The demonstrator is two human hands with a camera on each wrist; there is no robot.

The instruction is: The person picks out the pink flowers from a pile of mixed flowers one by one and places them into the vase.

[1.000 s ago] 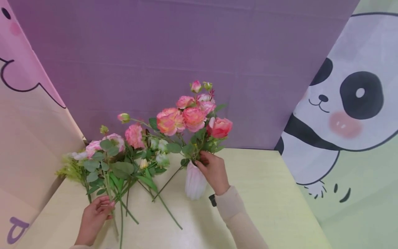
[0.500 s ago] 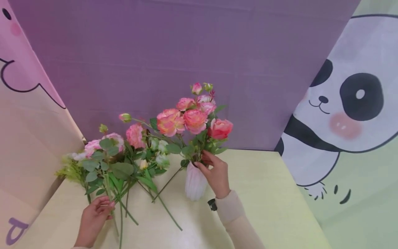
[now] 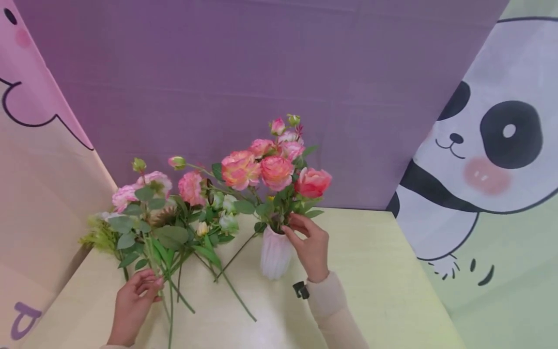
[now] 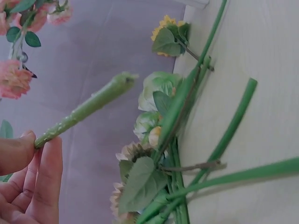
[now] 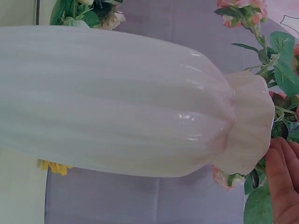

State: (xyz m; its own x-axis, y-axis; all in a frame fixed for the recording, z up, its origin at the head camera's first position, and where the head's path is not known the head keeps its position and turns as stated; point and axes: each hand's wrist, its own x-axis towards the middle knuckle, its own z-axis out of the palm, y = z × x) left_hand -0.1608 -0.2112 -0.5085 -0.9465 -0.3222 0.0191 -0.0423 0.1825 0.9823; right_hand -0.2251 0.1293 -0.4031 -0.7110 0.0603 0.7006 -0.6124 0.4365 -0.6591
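In the head view my left hand (image 3: 136, 303) pinches the pale green stem of a pink peony (image 3: 153, 182) between thumb and fingers, at the left of the table. The left wrist view shows the cut end of that stem (image 4: 93, 102) sticking out past the thumb, off the table. My right hand (image 3: 311, 245) is at the mouth of a white ruffled vase (image 3: 275, 257), thumb and forefinger tips apart beside the stems. Straight fingers (image 5: 280, 177) lie right at the rim in the right wrist view. Coral and pink flowers (image 3: 276, 172) stand in the vase.
Several more artificial flowers lie on the pale table (image 3: 370, 271) left of the vase, among them white-green blooms (image 3: 227, 222) and a yellow sunflower (image 4: 167, 41). Their stems (image 3: 237, 295) cross toward the front. A purple cloth (image 3: 279, 63) hangs behind.
My left hand has raised the peony slightly, its blooms and bud shifting up and left. My right hand has drawn slightly right, and its fingertips have come away from the stems.
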